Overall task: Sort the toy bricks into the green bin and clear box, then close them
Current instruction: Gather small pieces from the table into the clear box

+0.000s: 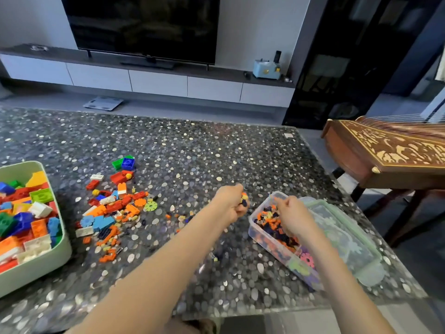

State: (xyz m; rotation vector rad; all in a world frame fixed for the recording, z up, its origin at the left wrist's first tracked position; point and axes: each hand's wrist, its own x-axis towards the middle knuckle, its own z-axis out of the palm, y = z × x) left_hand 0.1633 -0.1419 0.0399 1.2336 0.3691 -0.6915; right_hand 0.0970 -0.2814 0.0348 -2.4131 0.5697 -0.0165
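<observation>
Small bricks (244, 200) go to the clear box (255, 233).
Your left hand (230, 206) clutches a handful just beside it, likely ready to tip in; your right hand (293, 218), over it, is too blurred to read.

Green bin (36, 273) cut off left; clear box (265, 239) seemingly blurred.

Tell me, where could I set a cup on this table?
Bare: the far half of the table, beyond the loose bricks, and the near strip beside the green bin. Crowded: from those bricks to the clear box, where the left hand, gripping small bricks, and right hand are.
</observation>
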